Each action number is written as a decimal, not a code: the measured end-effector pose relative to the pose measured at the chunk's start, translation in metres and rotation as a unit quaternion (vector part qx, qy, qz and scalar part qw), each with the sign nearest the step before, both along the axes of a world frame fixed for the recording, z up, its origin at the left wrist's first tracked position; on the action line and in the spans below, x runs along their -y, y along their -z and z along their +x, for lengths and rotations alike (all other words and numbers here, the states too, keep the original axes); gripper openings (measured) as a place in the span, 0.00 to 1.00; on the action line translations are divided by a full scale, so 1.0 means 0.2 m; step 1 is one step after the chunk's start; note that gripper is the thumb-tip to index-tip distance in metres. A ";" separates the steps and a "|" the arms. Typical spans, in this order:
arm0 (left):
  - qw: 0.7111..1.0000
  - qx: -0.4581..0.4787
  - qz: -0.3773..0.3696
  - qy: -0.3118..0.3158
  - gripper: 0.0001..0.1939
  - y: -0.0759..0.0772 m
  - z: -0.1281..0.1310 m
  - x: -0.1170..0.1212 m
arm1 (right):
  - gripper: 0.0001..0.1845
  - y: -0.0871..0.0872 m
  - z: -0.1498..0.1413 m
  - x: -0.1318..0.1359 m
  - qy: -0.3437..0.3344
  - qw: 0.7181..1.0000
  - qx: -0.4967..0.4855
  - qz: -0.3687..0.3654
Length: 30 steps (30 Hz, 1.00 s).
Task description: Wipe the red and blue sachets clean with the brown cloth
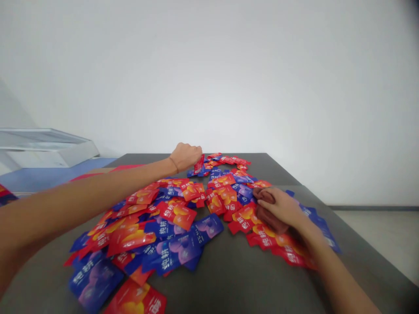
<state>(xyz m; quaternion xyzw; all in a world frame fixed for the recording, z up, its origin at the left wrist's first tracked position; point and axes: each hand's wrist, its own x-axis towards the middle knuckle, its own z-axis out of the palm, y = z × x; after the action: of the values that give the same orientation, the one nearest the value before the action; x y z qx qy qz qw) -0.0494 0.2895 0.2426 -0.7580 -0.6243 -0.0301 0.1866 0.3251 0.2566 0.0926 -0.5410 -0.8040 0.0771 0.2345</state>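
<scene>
Many flat foil sachets, red-orange and blue-purple with white Chinese lettering, lie in a loose heap (170,218) on a dark grey table (229,279). At the far end of the heap, my left hand (185,157) is closed around a red sachet (199,164) that stands up from its fist. My right hand (276,207) rests on the heap's right side, its fingers curled over a soft brown lump (267,218). I cannot tell what the lump is. Part of it and the sachets under my palm are hidden.
A few more sachets spread along the table's right edge (322,229). Beyond the table's left side, a pale angular structure (42,148) stands above a blue surface, with red sheets (98,173) near the table's corner. A white wall rises behind.
</scene>
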 end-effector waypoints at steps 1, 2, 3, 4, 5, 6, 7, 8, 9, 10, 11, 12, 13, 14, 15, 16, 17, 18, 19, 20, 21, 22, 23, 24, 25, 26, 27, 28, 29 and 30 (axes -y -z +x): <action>1.000 0.009 -0.001 0.018 0.19 -0.01 0.04 0.08 | 0.14 0.00 0.00 0.00 -0.001 1.000 0.003 -0.001; 0.999 0.019 -0.004 0.035 0.18 -0.02 0.09 0.16 | 0.13 -0.01 0.00 0.00 -0.002 1.000 0.006 -0.001; 0.998 0.032 -0.007 0.052 0.17 -0.03 0.13 0.26 | 0.13 -0.01 0.00 0.00 -0.003 1.000 0.008 -0.001; 0.996 0.049 -0.010 0.067 0.16 -0.03 0.17 0.35 | 0.13 -0.01 0.00 0.00 -0.003 1.000 0.011 0.000; 0.994 0.070 -0.013 0.078 0.15 -0.02 0.20 0.44 | 0.13 -0.02 -0.01 0.00 -0.002 1.000 0.012 0.001; 0.992 0.095 -0.018 0.086 0.14 0.00 0.24 0.53 | 0.12 -0.02 -0.01 0.00 -0.002 1.000 0.013 0.002; 0.988 0.123 -0.032 0.092 0.14 0.02 0.27 0.61 | 0.12 -0.03 -0.01 0.01 -0.002 1.000 0.014 0.003; 0.981 0.154 -0.055 0.101 0.14 0.06 0.29 0.68 | 0.12 -0.03 -0.01 0.01 -0.003 1.000 0.015 0.003; 0.972 0.188 -0.088 0.112 0.15 0.11 0.32 0.74 | 0.11 -0.03 -0.01 0.01 -0.004 1.000 0.016 0.004; 0.957 0.225 -0.133 0.123 0.17 0.17 0.33 0.79 | 0.11 -0.04 -0.02 0.01 -0.006 1.000 0.016 0.005; 0.938 0.266 -0.180 0.128 0.19 0.23 0.35 0.83 | 0.10 -0.04 -0.02 0.01 -0.008 1.000 0.017 0.006; 0.915 0.307 -0.230 0.129 0.20 0.29 0.36 0.86 | 0.10 -0.05 -0.02 0.02 -0.009 1.000 0.017 0.007; 0.889 0.347 -0.272 0.122 0.21 0.35 0.36 0.88 | 0.10 -0.06 -0.02 0.02 -0.010 1.000 0.017 0.008; 0.863 0.384 -0.310 0.112 0.22 0.41 0.36 0.90 | 0.10 -0.06 -0.03 0.02 -0.011 1.000 0.016 0.009; 0.837 0.416 -0.341 0.100 0.23 0.45 0.35 0.92 | 0.10 -0.06 -0.03 0.02 -0.012 1.000 0.015 0.008; 0.814 0.442 -0.367 0.087 0.23 0.49 0.34 0.93 | 0.10 -0.07 -0.03 0.02 -0.012 1.000 0.014 0.007; 0.793 0.465 -0.387 0.075 0.23 0.52 0.33 0.94 | 0.10 -0.07 -0.03 0.02 -0.010 1.000 0.014 0.007; 0.774 0.483 -0.403 0.064 0.23 0.54 0.31 0.96 | 0.10 -0.07 -0.03 0.02 -0.009 1.000 0.014 0.006; 0.759 0.499 -0.415 0.055 0.23 0.56 0.29 0.97 | 0.10 -0.07 -0.03 0.02 -0.008 1.000 0.014 0.006; 0.748 0.511 -0.421 0.047 0.26 0.58 0.27 0.99 | 0.10 -0.07 -0.02 0.01 -0.008 1.000 0.014 0.007; 0.739 0.519 -0.427 0.044 0.30 0.59 0.25 1.00 | 0.10 -0.07 -0.02 0.01 -0.009 1.000 0.014 0.008; 0.735 0.523 -0.429 0.044 0.33 0.60 0.24 1.02 | 0.10 -0.07 -0.02 0.01 -0.011 1.000 0.013 0.009; 0.735 0.522 -0.430 0.047 0.34 0.62 0.22 1.04 | 0.10 -0.06 -0.01 0.01 -0.014 1.000 0.012 0.009; 0.738 0.517 -0.430 0.053 0.32 0.62 0.20 1.06 | 0.10 -0.06 -0.01 0.01 -0.016 1.000 0.010 0.010; 0.744 0.508 -0.431 0.061 0.30 0.63 0.19 1.07 | 0.10 -0.06 -0.01 0.01 -0.018 1.000 0.009 0.010; 0.750 0.496 -0.432 0.070 0.28 0.63 0.17 1.09 | 0.09 -0.06 -0.01 0.01 -0.020 1.000 0.008 0.010; 0.756 0.483 -0.434 0.079 0.27 0.63 0.16 1.10 | 0.09 -0.06 -0.01 0.01 -0.021 1.000 0.007 0.009; 0.764 0.469 -0.435 0.086 0.26 0.63 0.15 1.11 | 0.09 -0.06 -0.01 0.01 -0.022 1.000 0.007 0.009; 0.772 0.453 -0.436 0.093 0.25 0.62 0.14 1.12 | 0.09 -0.07 -0.01 0.01 -0.023 1.000 0.008 0.009; 0.782 0.436 -0.434 0.098 0.23 0.61 0.13 1.13 | 0.09 -0.07 -0.01 0.01 -0.023 1.000 0.008 0.010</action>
<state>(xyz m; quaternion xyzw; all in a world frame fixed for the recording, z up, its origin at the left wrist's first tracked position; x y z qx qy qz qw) -0.0225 0.0634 0.1207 -0.7219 -0.5089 -0.1009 -0.4579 0.3240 0.2542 0.1063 -0.5210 -0.8186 0.0703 0.2313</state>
